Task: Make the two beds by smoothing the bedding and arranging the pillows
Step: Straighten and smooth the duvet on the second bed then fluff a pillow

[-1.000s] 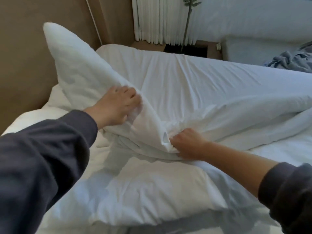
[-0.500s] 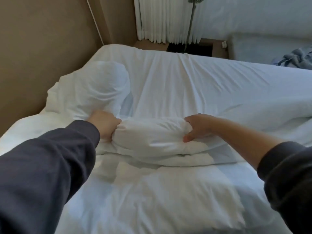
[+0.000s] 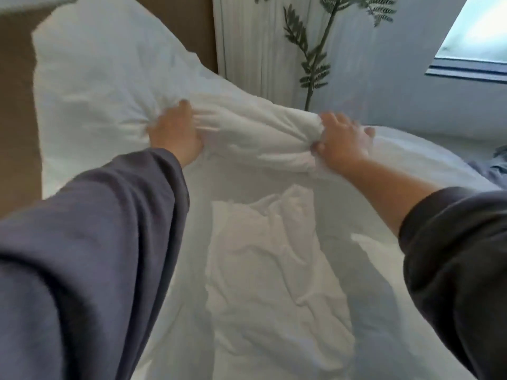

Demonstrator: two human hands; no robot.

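The left hand's fingers (image 3: pixel 184 106) were curled into the white cloth of the pillow (image 3: pixel 109 78), bunching it into tight creases under the palm, and the left hand (image 3: pixel 175 135) gripped it there. The right hand's fingers (image 3: pixel 333 120) were bent over the pillow's other end, and the right hand (image 3: pixel 340 144) clutched a gathered knot of fabric at its heel. Between the two hands the pillow was squeezed into a thick roll, while its fuller part rose to the upper left, held up above the bed in front of a brown panel (image 3: pixel 16 105). Both arms reached forward, the left in a blue-grey sleeve (image 3: pixel 96 256), the right in a darker sleeve (image 3: pixel 461 256) pushed back from the forearm. Below the raised pillow lay rumpled white bedding (image 3: pixel 274 256), deeply creased down its middle. Behind stood a pleated white curtain (image 3: pixel 247 37), a leafy green plant (image 3: pixel 315 50) and, at the upper right, a window (image 3: pixel 477 31).
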